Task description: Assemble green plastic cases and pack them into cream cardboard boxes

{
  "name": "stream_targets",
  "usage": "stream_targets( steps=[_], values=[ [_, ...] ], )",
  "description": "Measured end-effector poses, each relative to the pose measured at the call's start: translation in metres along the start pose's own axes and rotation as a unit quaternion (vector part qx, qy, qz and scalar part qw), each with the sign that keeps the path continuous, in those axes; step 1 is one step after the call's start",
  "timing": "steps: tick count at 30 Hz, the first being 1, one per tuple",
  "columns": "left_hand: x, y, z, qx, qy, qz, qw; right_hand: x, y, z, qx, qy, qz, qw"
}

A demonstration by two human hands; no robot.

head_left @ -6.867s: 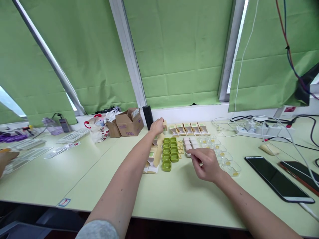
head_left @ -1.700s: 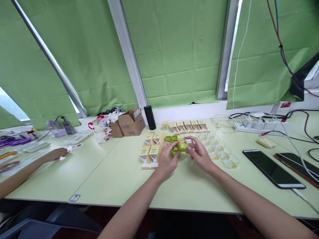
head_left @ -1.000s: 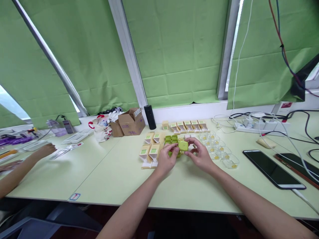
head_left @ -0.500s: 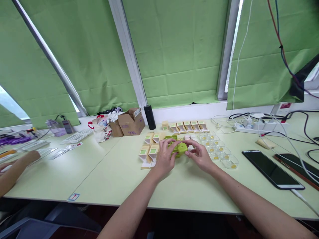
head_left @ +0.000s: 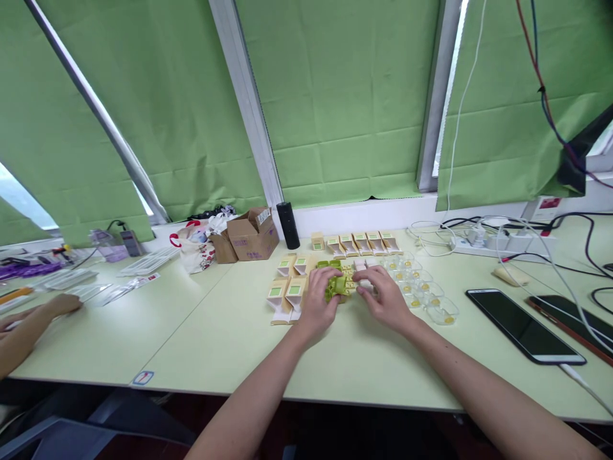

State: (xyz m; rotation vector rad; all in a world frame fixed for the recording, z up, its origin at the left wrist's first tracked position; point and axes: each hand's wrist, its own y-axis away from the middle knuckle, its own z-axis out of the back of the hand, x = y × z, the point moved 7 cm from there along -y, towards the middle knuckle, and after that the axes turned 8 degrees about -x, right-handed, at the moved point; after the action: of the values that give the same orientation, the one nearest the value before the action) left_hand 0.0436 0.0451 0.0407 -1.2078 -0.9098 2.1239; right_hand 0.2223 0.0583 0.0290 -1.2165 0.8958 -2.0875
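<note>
Nearest the camera, both forearms ran up over the pale green table [head_left: 230, 345] to a cluster of small parts. The left hand [head_left: 320, 303] sat w/ fingers curled round a small green case [head_left: 336, 287], thumb side pressed to it, so it was gripping that piece. The right hand [head_left: 383, 299] lay just right of the case; its fingertips [head_left: 363, 281] were pinched together close by the case's right edge, but whether they held a small part or only touched the table couldn't be made out.

Judged step: fitting or closing one green case, left hand steadying, right hand working at its side. The next move would likely call for a firm hold w/ the left fingers and a small, exact push or placement by the right fingertips, w/o knocking the rows around.

Left of the left fingers stood open cream cartons [head_left: 286, 294] w/ green labels. Just beyond the fingers lay more green cases [head_left: 328, 264] and a few small white blocks [head_left: 364, 262]. Right of the right fingers curved a row of clear trays [head_left: 421, 291] w/ yellow bits inside. Farther off a line of small cartons [head_left: 357, 243], a black cylinder [head_left: 288, 225] and a brown box [head_left: 252, 233] stood near the window. Far right lay a phone [head_left: 524, 326]; far left, another person's hand [head_left: 60, 305].
</note>
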Motion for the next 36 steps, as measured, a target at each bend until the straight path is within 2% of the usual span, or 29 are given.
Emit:
stream_targets(
  steps=[3, 7, 12, 18, 22, 26, 31, 36],
  values=[
    [0.013, -0.003, 0.004, -0.039, 0.045, 0.089, 0.994, 0.001, 0.005, -0.014, 0.087, 0.135, 0.060, 0.985],
    [0.026, -0.004, 0.004, -0.065, 0.101, 0.168, 0.978, -0.002, 0.015, -0.029, 0.180, 0.222, 0.083, 0.955],
    [0.032, -0.005, 0.003, -0.079, 0.133, 0.185, 0.971, -0.001, 0.019, -0.036, 0.232, 0.258, 0.101, 0.932],
    [0.031, -0.004, 0.003, -0.074, 0.122, 0.177, 0.974, 0.004, 0.022, -0.040, 0.252, 0.288, 0.099, 0.919],
    [0.031, -0.004, 0.003, -0.073, 0.131, 0.182, 0.972, 0.004, 0.019, -0.038, 0.230, 0.285, 0.113, 0.924],
    [0.035, -0.004, 0.002, -0.078, 0.151, 0.196, 0.966, -0.001, 0.011, -0.026, 0.150, 0.238, 0.101, 0.954],
    [0.041, -0.004, 0.000, -0.079, 0.173, 0.209, 0.959, -0.007, 0.004, -0.011, 0.039, 0.119, 0.032, 0.992],
    [0.042, -0.003, 0.000, -0.076, 0.145, 0.214, 0.963, -0.011, 0.001, -0.004, -0.018, -0.040, -0.076, 0.996]
  ],
)
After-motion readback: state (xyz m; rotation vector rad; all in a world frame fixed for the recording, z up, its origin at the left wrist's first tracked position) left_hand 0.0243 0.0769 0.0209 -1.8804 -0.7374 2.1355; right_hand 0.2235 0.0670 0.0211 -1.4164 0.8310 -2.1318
